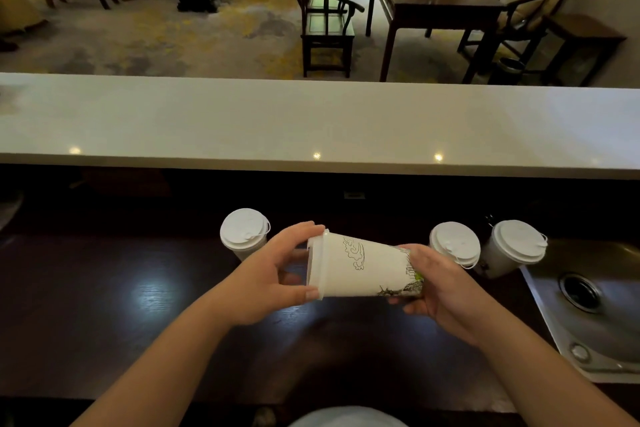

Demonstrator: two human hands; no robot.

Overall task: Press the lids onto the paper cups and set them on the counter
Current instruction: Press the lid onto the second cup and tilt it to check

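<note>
Holding a sideways paper cup (363, 267) above the dark worktop (138, 305): left hand (273, 274) grips the lid (316, 267), right hand (436, 284) the base. Uneven pressure may leave the lid, apparently seated, askew.

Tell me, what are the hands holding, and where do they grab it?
One paper cup, tipped sideways: the left hand grips its lid end, the right hand its bottom end.
</note>
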